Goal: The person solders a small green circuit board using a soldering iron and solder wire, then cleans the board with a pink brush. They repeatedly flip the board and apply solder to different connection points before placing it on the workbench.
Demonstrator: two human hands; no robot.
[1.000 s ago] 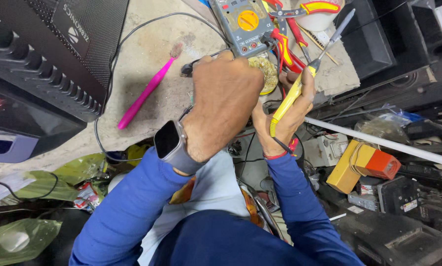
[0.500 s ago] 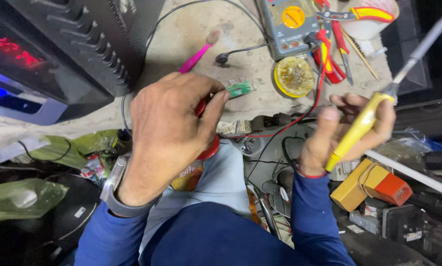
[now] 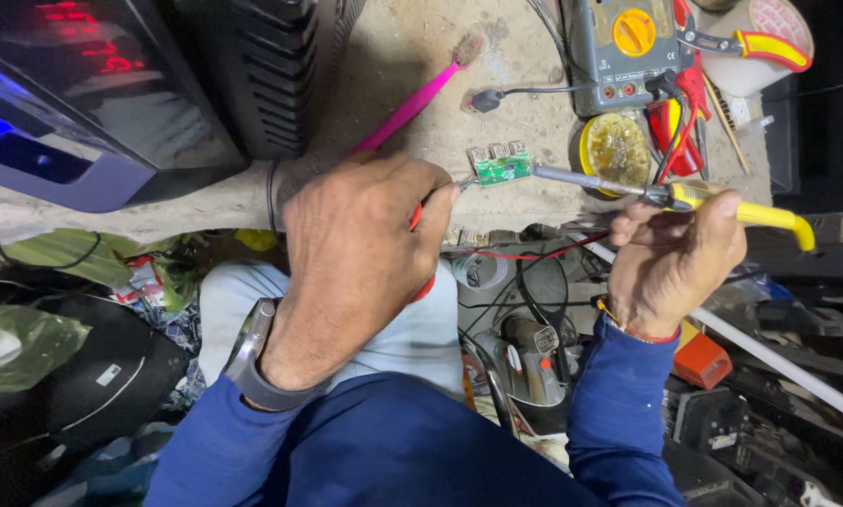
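My left hand (image 3: 355, 253) grips a red-handled tool (image 3: 423, 286) whose tip holds a small green circuit board (image 3: 501, 169) just above the bench edge. The hand hides most of the tool. My right hand (image 3: 670, 268) holds a yellow-handled soldering iron (image 3: 759, 214) lying almost level. Its metal tip points left and meets the right end of the board. A dark watch sits on my left wrist, and both arms are in blue sleeves.
A grey multimeter (image 3: 628, 42) with red leads lies at the back, a round tin (image 3: 614, 150) just behind the iron. A pink toothbrush (image 3: 412, 103) lies on the bench. A black device (image 3: 111, 94) fills the left. Cables, an orange box (image 3: 703, 361) and a white pipe (image 3: 778, 361) clutter below.
My right hand has swung the soldering iron down from pointing up and right until its tip is on the green board. My left hand now holds the board out further right.
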